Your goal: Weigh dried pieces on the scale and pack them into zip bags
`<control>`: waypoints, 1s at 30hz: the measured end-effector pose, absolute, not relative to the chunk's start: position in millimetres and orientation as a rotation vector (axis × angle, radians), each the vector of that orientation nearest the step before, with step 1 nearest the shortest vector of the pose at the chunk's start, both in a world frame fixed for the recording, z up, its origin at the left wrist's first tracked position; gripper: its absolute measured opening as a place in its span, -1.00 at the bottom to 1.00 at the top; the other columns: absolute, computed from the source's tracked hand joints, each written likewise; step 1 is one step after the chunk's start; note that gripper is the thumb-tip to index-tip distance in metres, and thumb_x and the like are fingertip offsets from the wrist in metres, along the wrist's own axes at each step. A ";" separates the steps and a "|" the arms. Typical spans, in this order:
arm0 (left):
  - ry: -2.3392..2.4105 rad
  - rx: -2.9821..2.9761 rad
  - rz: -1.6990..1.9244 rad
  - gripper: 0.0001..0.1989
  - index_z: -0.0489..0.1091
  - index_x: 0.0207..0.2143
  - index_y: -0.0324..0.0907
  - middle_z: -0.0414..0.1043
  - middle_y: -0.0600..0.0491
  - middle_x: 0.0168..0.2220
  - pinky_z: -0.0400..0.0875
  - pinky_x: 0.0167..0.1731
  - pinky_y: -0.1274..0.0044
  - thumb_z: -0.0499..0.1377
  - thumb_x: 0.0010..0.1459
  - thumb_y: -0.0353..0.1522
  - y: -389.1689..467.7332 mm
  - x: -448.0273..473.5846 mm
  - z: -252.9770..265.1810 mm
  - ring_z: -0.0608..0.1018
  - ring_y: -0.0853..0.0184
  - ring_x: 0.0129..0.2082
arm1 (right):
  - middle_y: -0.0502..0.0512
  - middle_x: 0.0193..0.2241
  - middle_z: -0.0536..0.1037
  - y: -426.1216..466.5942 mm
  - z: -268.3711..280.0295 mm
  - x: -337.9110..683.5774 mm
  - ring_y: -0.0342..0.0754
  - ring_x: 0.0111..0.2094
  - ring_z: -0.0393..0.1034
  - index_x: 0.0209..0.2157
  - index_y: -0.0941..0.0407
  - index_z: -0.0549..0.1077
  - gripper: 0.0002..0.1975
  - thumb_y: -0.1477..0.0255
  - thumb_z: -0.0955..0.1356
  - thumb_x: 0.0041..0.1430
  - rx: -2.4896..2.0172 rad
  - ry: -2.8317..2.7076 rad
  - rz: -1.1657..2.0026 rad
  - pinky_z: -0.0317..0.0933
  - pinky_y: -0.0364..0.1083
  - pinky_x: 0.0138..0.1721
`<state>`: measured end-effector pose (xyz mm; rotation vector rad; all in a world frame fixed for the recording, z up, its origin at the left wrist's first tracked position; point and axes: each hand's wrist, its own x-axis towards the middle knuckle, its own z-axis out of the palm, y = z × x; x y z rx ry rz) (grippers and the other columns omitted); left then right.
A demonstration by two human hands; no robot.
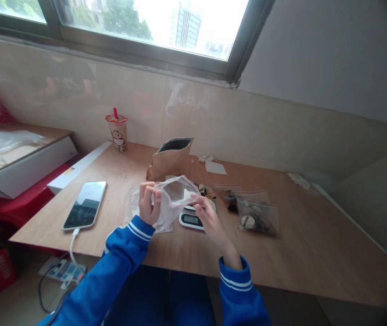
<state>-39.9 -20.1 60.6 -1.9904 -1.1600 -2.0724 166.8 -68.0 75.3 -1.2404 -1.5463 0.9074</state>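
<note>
Left hand: closed in a pinch (150,204) on the left side of the clear bag's rim.
Right hand: at the bag's opposite side (210,221), fingertips touching the rim; whether thumb and fingers close on it, I cannot tell.
Clear bag: held up between both hands (169,199), mouth spread, above the middle of the table (315,244), toward its front edge.
Scale: white (192,220), with a small display facing the front edge, partly hidden by the bag and right hand.
Dried pieces: pale and dark (209,194), at the scale's far part.
Filled bags: right of the scale, a front zip bag (259,218) with pale and dark pieces overlaps a rear bag (229,195).
Paper pouch: brown, standing open (170,160) behind the clear bag, toward the back edge.
White paper: a small piece (215,168) near the back edge, right of the pouch.
Drink cup: red lid and straw (118,135), at the back left corner.
Phone: face up near the left edge (85,206), white cable (72,246) running over the front edge.
</note>
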 end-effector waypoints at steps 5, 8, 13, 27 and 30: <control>-1.208 -1.908 -2.248 -0.78 0.18 -0.43 -0.16 0.24 0.00 -0.30 0.35 -0.21 0.39 -0.01 0.27 -0.26 6.2 -10.0 40.2 0.38 0.28 -0.25 | 0.43 0.09 0.30 -35.9 48.8 179.3 0.25 0.18 0.11 0.05 0.20 0.29 -0.34 -0.02 0.28 0.09 -1.647 -1.527 0.149 0.01 0.26 0.15; -1.233 -1.894 -2.334 -0.74 0.20 -0.43 -0.16 0.23 0.01 -0.34 0.35 -0.25 0.37 -0.01 0.26 -0.22 14.6 -4.0 19.9 0.38 0.27 -0.28 | 0.59 0.19 0.15 -12.9 26.5 177.7 0.36 0.26 -0.06 0.14 0.33 0.17 -0.19 0.01 0.32 0.05 -1.821 -1.614 0.080 -0.05 0.29 0.16; -1.291 -1.813 -2.395 -0.72 0.21 -0.44 -0.16 0.25 -0.01 -0.34 0.34 -0.23 0.33 -0.01 0.26 -0.19 17.2 -7.2 0.6 0.39 0.23 -0.27 | 0.54 0.13 0.25 -4.4 13.6 172.6 0.34 0.18 0.10 0.14 0.32 0.17 -0.30 0.16 0.32 0.08 -1.908 -1.586 0.004 0.05 0.19 0.10; -1.221 -1.929 -2.298 -0.75 0.19 -0.45 -0.16 0.25 -0.01 -0.37 0.34 -0.28 0.35 -0.03 0.27 -0.25 16.6 -10.7 5.0 0.39 0.24 -0.30 | 0.14 -0.30 0.48 -14.9 29.5 189.8 0.07 -0.23 0.31 -0.27 0.11 0.32 -0.81 0.35 0.32 0.05 -1.667 -1.460 0.086 0.21 0.03 -0.15; -1.195 -1.999 -2.232 -0.77 0.18 -0.44 -0.16 0.26 -0.03 -0.33 0.36 -0.29 0.35 -0.03 0.27 -0.26 14.4 -9.8 7.4 0.40 0.23 -0.29 | 0.09 -0.32 0.46 -21.7 63.4 180.5 -0.01 -0.27 0.36 -0.26 0.10 0.32 -0.81 0.36 0.33 0.07 -1.489 -1.307 0.177 0.26 -0.02 -0.18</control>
